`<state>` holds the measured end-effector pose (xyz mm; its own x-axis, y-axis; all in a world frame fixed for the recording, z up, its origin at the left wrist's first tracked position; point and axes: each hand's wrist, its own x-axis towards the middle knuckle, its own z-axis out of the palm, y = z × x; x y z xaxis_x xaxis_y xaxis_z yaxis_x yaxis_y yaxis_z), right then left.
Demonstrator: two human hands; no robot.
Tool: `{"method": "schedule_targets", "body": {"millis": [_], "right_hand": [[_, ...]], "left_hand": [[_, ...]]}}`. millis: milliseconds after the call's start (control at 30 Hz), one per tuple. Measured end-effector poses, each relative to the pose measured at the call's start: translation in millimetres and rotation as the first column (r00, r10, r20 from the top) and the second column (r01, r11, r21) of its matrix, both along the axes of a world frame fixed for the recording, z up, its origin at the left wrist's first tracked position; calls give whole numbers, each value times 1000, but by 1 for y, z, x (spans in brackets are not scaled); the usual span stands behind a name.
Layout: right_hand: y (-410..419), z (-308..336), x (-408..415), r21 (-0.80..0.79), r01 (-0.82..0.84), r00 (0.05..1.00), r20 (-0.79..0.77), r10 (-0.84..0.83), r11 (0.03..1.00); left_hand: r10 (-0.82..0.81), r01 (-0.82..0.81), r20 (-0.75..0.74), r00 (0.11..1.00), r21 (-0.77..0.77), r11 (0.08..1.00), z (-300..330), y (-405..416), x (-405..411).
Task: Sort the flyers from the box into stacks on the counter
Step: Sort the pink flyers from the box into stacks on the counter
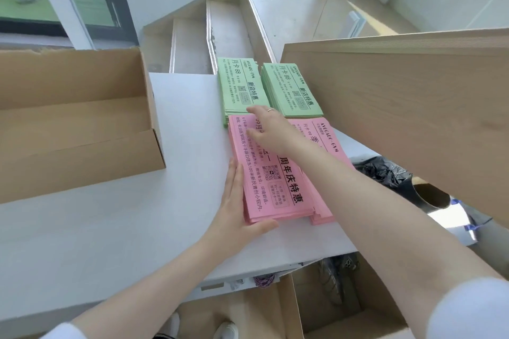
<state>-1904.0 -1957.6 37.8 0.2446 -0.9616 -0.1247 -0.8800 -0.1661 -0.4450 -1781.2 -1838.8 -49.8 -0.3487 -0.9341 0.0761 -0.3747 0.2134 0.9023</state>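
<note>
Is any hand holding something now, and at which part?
The left hand holds the near pink flyer stack at its near-left corner; the right hand rests flat on top.

It looked like a gym's front desk or shop still being fitted out: stacks of green flyers (242, 88) and pink flyers (275, 173) printed with gym membership offers lay on a plain white table (110, 215), beside cardboard boxes (68, 118) and loose wood panels (413, 107).

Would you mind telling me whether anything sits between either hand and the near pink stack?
Nothing visible does. The left hand already presses flat against the near pink stack at its left edge, and the right hand rests on its far end.
</note>
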Motion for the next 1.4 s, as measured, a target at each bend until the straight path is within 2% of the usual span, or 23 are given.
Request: {"method": "schedule_targets", "body": {"millis": [133, 367, 467, 567, 633, 700, 800, 900, 967, 1167, 1300, 1400], "right_hand": [[-18, -8, -5, 20, -16, 996, -87, 18, 1000], [-26, -14, -11, -20, -42, 995, -88, 40, 999], [-32, -12, -13, -63, -20, 1000, -25, 18, 998], [-43, -3, -20, -83, 61, 995, 85, -54, 995], [-51, 2, -26, -80, 90, 992, 98, -82, 993], [-63, 6, -28, -80, 76, 995, 65, -71, 994], [-83, 7, -27, -45, -8, 998, -63, 5, 999], [-98, 9, -24, 47, -62, 990, -122, 67, 997], [-105, 8, -24, 100, -91, 977, -184, 108, 991], [-117, 5, -23, 109, -180, 914, -349, 207, 978], [-124, 2, -19, 119, -243, 871, -411, 270, 963], [-127, -2, -19, 122, -267, 859, -420, 293, 956]], "left_hand": [[-13, 13, 8, 1000, -6, 1000, 0, 0, -1], [0, 0, 29, 1000, 10, 1000, 4, 4, -1], [-15, 16, 38, 999, -19, 1000, 29, -8, 11], [105, -103, 8, 994, -147, 984, 71, -57, 22], [180, -165, 76, 981, -171, 971, 102, -109, 22], [204, -185, 202, 958, -106, 977, 124, -169, 17], [132, -123, 384, 914, -47, 991, 133, -250, 13], [49, -49, 476, 878, -12, 999, 119, -306, 18], [31, -32, 494, 869, -6, 999, 106, -328, 22], [-38, 116, 636, 771, -82, 990, 74, -376, 14], [-30, 122, 765, 644, -64, 990, 57, -400, 7], [-5, 81, 784, 620, -57, 995, 51, -412, 2]]}}
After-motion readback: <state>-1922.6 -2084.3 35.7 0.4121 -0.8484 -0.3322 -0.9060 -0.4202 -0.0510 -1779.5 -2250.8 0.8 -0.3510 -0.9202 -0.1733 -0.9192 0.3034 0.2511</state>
